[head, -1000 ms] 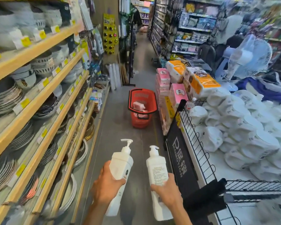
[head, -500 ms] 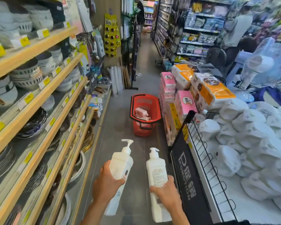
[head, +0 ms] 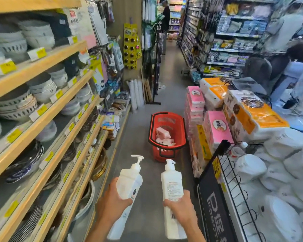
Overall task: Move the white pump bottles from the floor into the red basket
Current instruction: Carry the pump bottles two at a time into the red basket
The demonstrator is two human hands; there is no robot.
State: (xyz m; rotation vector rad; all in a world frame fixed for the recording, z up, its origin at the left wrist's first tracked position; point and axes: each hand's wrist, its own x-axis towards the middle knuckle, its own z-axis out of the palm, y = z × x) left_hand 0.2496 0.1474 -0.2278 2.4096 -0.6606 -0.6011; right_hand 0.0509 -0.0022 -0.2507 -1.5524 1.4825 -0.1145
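I carry two white pump bottles, one in each hand, held up in front of me over the grey aisle floor. My left hand [head: 110,205] grips the left pump bottle [head: 129,180] around its middle. My right hand [head: 180,205] grips the right pump bottle [head: 171,182] the same way. The red basket [head: 179,126] stands on the floor just ahead of the bottles, its black handles down. Pink and white packs lie inside it.
Wooden shelves [head: 47,109] of bowls and plates line the left side. Stacked pink and orange tissue packs [head: 215,124] and a black wire bin [head: 231,175] of white packs crowd the right. A person [head: 165,16] stands far down the aisle.
The view has advanced along the aisle, so the red basket is now nearer. Both hands still hold their bottles in the same way.
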